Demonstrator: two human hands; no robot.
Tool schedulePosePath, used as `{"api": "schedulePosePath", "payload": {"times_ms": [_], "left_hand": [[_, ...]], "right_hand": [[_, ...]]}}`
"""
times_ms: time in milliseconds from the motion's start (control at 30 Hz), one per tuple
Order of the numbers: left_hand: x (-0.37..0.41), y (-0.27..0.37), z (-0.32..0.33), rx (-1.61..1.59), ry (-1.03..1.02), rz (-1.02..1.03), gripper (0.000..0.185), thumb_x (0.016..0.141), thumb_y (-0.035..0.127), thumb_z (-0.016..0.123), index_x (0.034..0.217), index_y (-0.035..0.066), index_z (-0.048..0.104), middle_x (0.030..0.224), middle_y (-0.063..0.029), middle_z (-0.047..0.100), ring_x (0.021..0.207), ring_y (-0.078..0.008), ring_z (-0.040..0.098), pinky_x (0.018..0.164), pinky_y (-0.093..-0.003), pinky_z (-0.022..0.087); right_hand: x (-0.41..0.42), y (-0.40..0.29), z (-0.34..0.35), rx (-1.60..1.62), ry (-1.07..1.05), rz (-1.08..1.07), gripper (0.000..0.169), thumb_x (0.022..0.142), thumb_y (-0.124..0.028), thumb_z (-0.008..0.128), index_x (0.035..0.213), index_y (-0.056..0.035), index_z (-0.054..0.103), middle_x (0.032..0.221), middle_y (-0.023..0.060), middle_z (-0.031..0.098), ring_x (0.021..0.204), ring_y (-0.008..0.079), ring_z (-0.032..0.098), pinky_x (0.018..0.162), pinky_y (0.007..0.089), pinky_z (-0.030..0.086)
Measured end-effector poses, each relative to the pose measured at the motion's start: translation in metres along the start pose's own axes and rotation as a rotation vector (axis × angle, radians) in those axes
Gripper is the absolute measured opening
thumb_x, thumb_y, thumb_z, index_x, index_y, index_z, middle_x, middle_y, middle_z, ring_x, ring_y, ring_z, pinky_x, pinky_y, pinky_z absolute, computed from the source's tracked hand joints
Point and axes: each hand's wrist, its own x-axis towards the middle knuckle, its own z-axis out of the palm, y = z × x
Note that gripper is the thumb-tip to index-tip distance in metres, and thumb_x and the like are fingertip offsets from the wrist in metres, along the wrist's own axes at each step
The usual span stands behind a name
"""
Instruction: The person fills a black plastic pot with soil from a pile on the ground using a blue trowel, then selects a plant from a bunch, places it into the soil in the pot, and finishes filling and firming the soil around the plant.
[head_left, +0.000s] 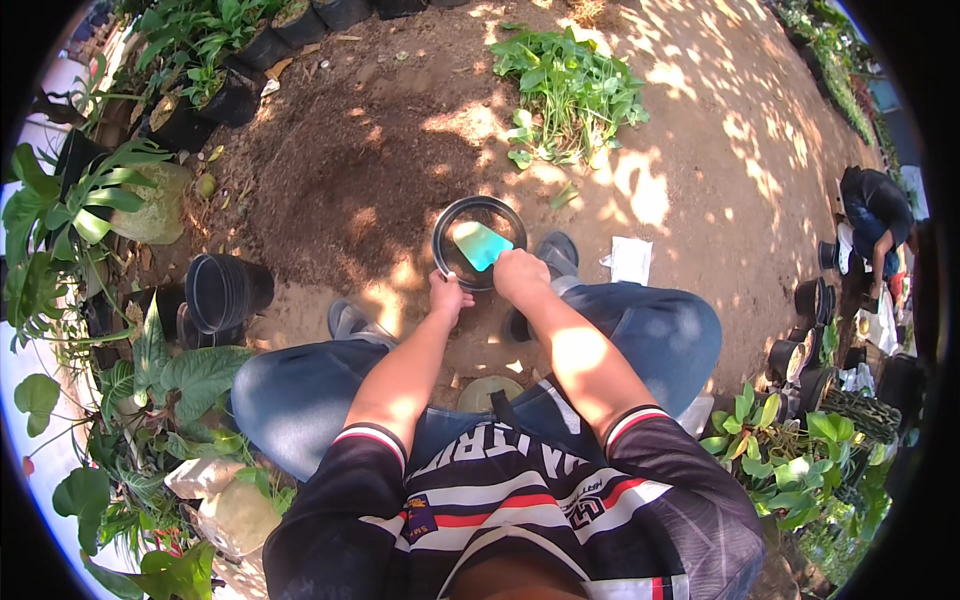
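Observation:
A round black plastic pot (519, 217) stands on the ground between my feet, with dark soil inside. My left hand (448, 295) grips its rim at the near left side, thumb up on the edge. My right hand (520, 273) is closed around the handle of a turquoise hand trowel (480, 244), whose blade lies over the pot's opening. The handle is hidden in my fist. Beyond the pot and to its left spreads a heap of dark loose soil (330, 180). A pile of uprooted leafy green plants (574, 94) lies on the ground farther off.
Nested black pots (225, 292) stand at the left, near potted plants (191, 112). A white packet (631, 260) lies right of my right foot. At the far right another person (877, 210) bends over beside black pots (810, 300) and a white plastic bag (881, 326).

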Motion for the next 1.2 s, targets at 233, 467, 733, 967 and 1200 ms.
{"api": "schedulePosePath", "payload": {"times_ms": [233,467,733,967,1200], "left_hand": [[0.016,0.003,-0.003,0.129,-0.099,0.023,0.024,0.092,0.007,0.029,0.116,0.004,0.027,0.088,-0.0165,0.054,0.058,-0.0222,0.06,0.046,-0.031,0.054],[0.006,0.014,0.001,0.127,-0.16,0.032,0.032,0.09,0.002,0.03,0.12,0.005,0.021,0.094,-0.0183,0.052,0.061,-0.0237,0.061,0.048,-0.0318,0.055],[-0.002,0.005,0.004,0.11,-0.138,0.023,0.036,0.09,0.002,0.029,0.121,0.008,0.011,0.097,-0.0207,0.051,0.061,-0.0237,0.061,0.05,-0.031,0.055],[-0.018,-0.005,0.012,-0.027,-0.119,-0.103,0.051,0.091,0.005,0.026,0.13,0.008,-0.006,0.094,-0.0216,0.054,0.062,-0.0235,0.061,0.055,-0.0316,0.056],[-0.002,-0.011,0.009,0.067,-0.103,-0.092,0.058,0.089,0.009,0.038,0.132,0.009,-0.001,0.081,-0.0167,0.059,0.05,-0.0194,0.058,0.04,-0.0282,0.048]], "right_hand": [[0.006,0.002,0.008,0.024,0.013,0.012,0.029,0.088,-0.026,0.047,0.099,-0.0058,0.064,0.101,0.0145,0.063,0.095,0.0292,0.061,0.08,0.0383,0.049],[0.012,0.008,-0.004,-0.007,0.021,0.023,0.031,0.09,-0.028,0.045,0.098,-0.0056,0.064,0.101,0.0137,0.063,0.095,0.0292,0.061,0.08,0.0382,0.049],[0.008,0.005,-0.015,-0.005,-0.034,0.023,0.029,0.087,-0.027,0.047,0.102,-0.0073,0.063,0.106,0.0135,0.061,0.1,0.0282,0.059,0.083,0.0379,0.048],[-0.003,-0.005,-0.011,0.016,-0.046,-0.025,0.024,0.083,-0.016,0.049,0.098,-0.006,0.065,0.105,0.0135,0.062,0.098,0.0273,0.06,0.08,0.0364,0.05],[-0.002,-0.001,-0.001,0.009,-0.054,-0.045,0.025,0.081,-0.01,0.05,0.1,-0.0058,0.064,0.105,0.0154,0.062,0.097,0.0273,0.061,0.081,0.0356,0.049]]}}
